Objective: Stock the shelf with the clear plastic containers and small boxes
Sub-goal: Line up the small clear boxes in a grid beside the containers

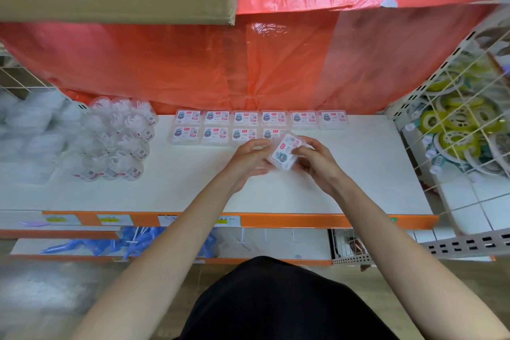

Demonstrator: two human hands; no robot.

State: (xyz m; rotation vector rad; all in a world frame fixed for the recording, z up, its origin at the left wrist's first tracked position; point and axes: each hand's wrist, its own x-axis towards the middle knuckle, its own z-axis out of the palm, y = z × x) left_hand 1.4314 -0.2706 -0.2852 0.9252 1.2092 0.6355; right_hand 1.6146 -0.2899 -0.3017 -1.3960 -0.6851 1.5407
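Orange price rail [289, 220]: front edge of shelf [358, 174], nearest. Paper tags along it, unreadable.

Left hand [248, 159], right hand [314, 163]: both over mid-shelf, fingers curled round one small box [285, 153] from either side. Clear box, label up, tilted and skewed, apparently lifted off the shelf board, just in front of the right end of the front row.

Step in hand, as judged: seating this box as next in the front row [215, 136]. Four there already, the fourth partly hidden behind the held box. Bare board to its right.

Handling: square up before lowering. Label upward, same way round as the neighbours. Set down flat just beside the fourth, front edge in line with the row. Release only once flat. Light plastic, likely to slide, so avoid nudging what already lies there.

Back row [276, 118]: six boxes, side by side, a useful guide for spacing.

Clear plastic containers [116, 141]: clustered at the left of the shelf, apart from the boxes.

Orange plastic sheet [193, 69]: hanging behind, farthest.
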